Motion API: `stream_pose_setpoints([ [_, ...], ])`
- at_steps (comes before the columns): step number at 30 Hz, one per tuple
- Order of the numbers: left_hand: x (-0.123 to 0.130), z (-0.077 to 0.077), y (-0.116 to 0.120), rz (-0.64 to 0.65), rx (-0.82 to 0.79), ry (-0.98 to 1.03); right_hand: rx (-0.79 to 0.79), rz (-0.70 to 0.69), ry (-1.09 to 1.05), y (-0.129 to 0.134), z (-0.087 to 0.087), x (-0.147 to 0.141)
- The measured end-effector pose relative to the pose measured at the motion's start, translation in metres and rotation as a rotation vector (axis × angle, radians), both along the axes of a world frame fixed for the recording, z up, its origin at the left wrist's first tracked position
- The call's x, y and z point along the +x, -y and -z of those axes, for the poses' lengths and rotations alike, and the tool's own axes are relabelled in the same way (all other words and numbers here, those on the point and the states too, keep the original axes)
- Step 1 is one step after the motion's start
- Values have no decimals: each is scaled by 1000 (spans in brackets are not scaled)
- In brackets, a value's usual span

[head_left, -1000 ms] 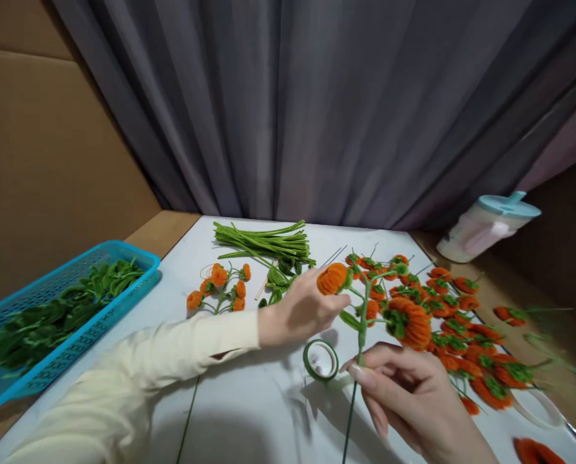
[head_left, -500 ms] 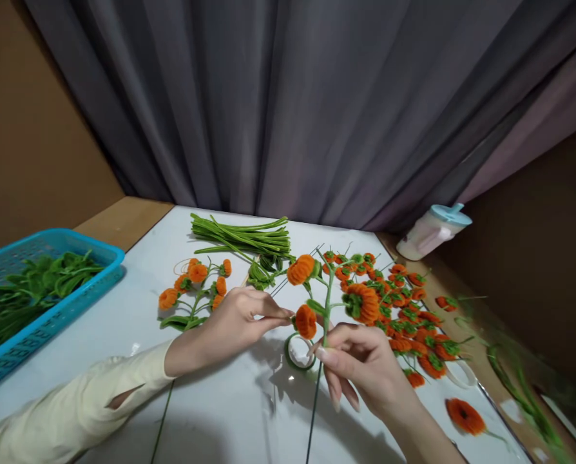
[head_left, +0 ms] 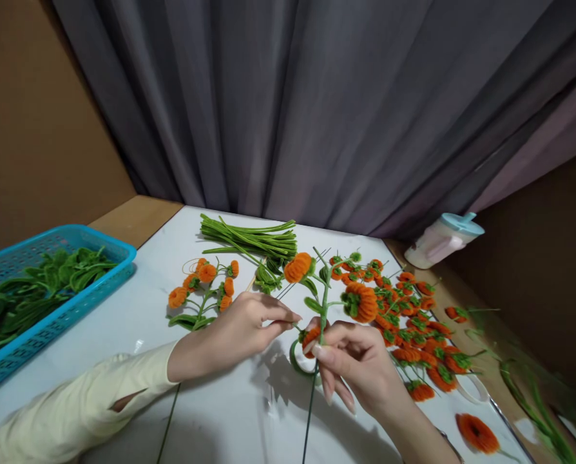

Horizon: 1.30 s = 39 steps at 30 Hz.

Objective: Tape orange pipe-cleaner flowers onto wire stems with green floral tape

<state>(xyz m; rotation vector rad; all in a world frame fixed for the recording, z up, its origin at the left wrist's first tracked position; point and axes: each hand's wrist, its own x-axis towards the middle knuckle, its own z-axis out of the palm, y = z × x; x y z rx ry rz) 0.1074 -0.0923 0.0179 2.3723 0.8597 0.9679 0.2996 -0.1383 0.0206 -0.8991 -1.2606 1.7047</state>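
My right hand (head_left: 353, 361) is closed on the green stem of a fuzzy pumpkin branch (head_left: 325, 299), which stands upright. That branch bears orange pipe-cleaner pumpkins and small green leaves, and a long dark wire (head_left: 309, 412) runs down below my fingers. My left hand (head_left: 254, 325) pinches the thin green stem of a small orange pumpkin (head_left: 310, 340). This pumpkin is beside the branch stem, partly hidden by my right fingers. Beneath my hands lies a roll of green tape (head_left: 295, 361) on the white table. A second pumpkin branch (head_left: 203, 296) rests behind my left hand.
To the left stands a blue basket (head_left: 128, 258) of green fuzzy leaves. A bundle of green pipe cleaners (head_left: 249, 236) lies at the back. Many loose orange pumpkins (head_left: 413, 322) spread over the right side, with a lidded cup (head_left: 437, 241) behind them. A grey curtain (head_left: 268, 103) hangs behind the table.
The small pumpkin in my left hand has moved down and turned, partly behind my right fingers. My right hand keeps its hold on the branch. The whole view has shifted slightly.
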Motion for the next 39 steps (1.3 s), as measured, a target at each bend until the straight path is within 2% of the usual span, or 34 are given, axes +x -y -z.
stream_pose_setpoints([
  [3,-1,0,2,-13,-73,-17,-20,-8,-12,1,1,0],
  [7,1,-8,4,-111,-282,-50,-20,-14,-20,2,2,-2],
  [9,2,-11,5,-146,-329,-41,-20,-26,-17,2,2,-3],
  [13,4,-10,5,-143,-353,-2,-27,-19,2,2,0,-2],
  [19,3,-4,7,-26,-335,58,-12,12,10,1,-3,1],
  [24,3,-6,9,37,-404,94,-14,4,8,1,-4,0],
  [33,8,-8,12,-33,-556,53,6,17,50,1,-6,1],
  [36,8,-6,13,17,-546,71,17,27,47,0,-7,1],
  [39,9,-3,13,8,-518,98,22,28,37,0,-7,0],
])
